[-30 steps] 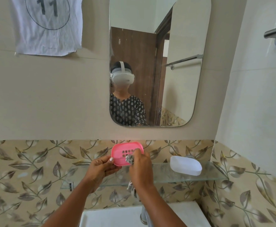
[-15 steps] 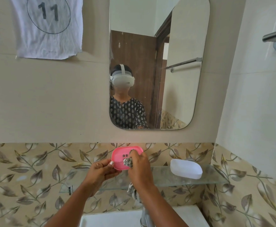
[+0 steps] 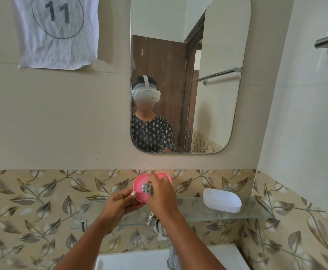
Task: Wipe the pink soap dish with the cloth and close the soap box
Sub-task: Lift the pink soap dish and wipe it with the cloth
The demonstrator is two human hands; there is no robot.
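Right hand [image 3: 160, 193]: mine, gripping the striped cloth [image 3: 147, 188], pressing it into the pink soap dish [image 3: 141, 187].
Left hand [image 3: 120, 206]: pinching the dish's lower edge, above the glass shelf [image 3: 198, 211].
Shelf: white soap box lid [image 3: 221, 200] at right.
Room: mirror [image 3: 208, 55], leaf-patterned tiles [image 3: 32, 211], sink [image 3: 132, 260] below.

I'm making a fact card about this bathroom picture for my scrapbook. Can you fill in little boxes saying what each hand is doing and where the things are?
left hand: holds the pink soap dish by its lower left edge, raised in front of the wall
right hand: presses a striped cloth against the dish
cloth end: hangs down below the right wrist
white soap box lid: lies on the glass shelf, to the right, apart from both hands
sink: below the shelf
soap box: not closed yet
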